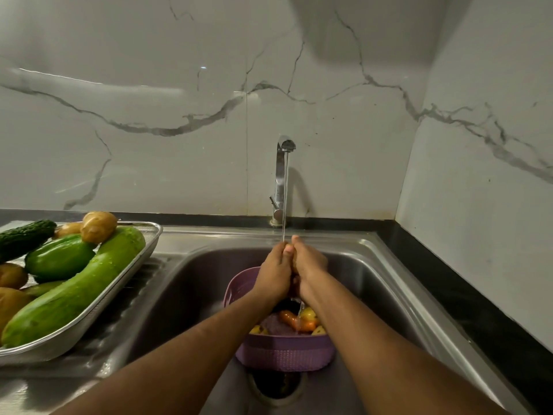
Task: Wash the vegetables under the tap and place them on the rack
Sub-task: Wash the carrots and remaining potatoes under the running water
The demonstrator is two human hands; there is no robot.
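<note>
- A person's left hand point(273, 269) and right hand point(309, 265) are pressed together under a thin stream of water point(285, 193) from a chrome tap point(281, 175), above a steel sink point(389, 265).
- Both hands curl round a small brownish vegetable point(294, 265), mostly hidden between the palms; what kind it is cannot be told.
- Below them a purple plastic basket point(284, 353) holds an orange carrot point(296, 322) and yellow pieces.
- To the left, a metal mesh rack point(125, 274) holds a long pale-green marrow point(77, 289), a green pepper point(58, 257), a dark cucumber point(25, 238) and potatoes point(97, 226).

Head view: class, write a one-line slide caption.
Both hands rub a vegetable under the running tap, above a purple basket.
</note>
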